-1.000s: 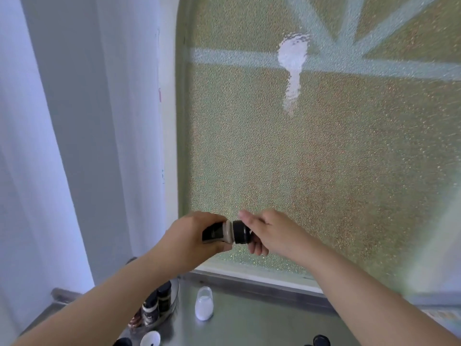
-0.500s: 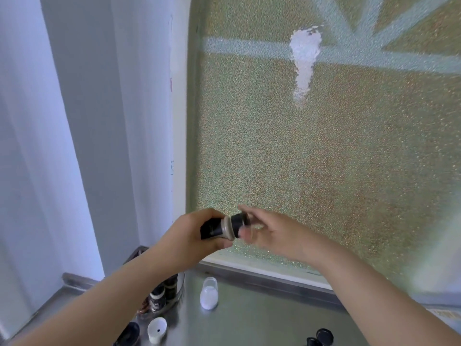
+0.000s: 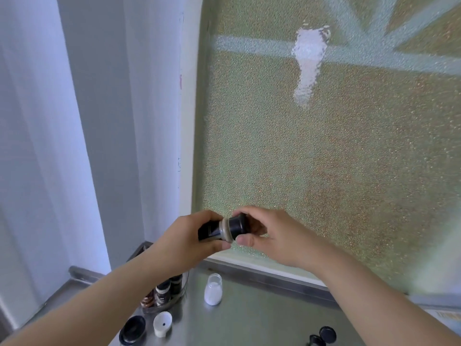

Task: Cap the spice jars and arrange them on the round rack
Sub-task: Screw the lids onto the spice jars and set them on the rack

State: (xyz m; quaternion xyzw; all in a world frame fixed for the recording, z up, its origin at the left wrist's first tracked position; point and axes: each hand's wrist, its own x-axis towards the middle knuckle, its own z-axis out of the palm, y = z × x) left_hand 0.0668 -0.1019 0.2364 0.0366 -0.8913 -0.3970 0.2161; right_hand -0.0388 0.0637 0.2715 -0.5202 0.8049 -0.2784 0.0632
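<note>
My left hand [image 3: 189, 242] grips a small dark spice jar [image 3: 212, 231], held sideways in front of the window. The fingers of my right hand [image 3: 272, 234] are closed around its black cap [image 3: 238, 226] at the jar's mouth. Low on the left, partly hidden by my left forearm, the round rack [image 3: 174, 299] holds two or three capped dark jars [image 3: 163, 293]. An uncapped clear jar of white powder [image 3: 213, 289] stands on the steel counter to the right of the rack.
A white funnel [image 3: 162, 323] and a black lid [image 3: 132, 332] lie on the steel counter [image 3: 249, 320] near the bottom edge. Two small black caps [image 3: 323, 337] lie at the lower right. Frosted window glass [image 3: 324, 158] stands behind; a white curtain [image 3: 50, 146] hangs left.
The view has dropped and shifted, bringing more of the counter into sight. My right hand's fingers have shifted their grip around the cap while my left hand keeps the jar.
</note>
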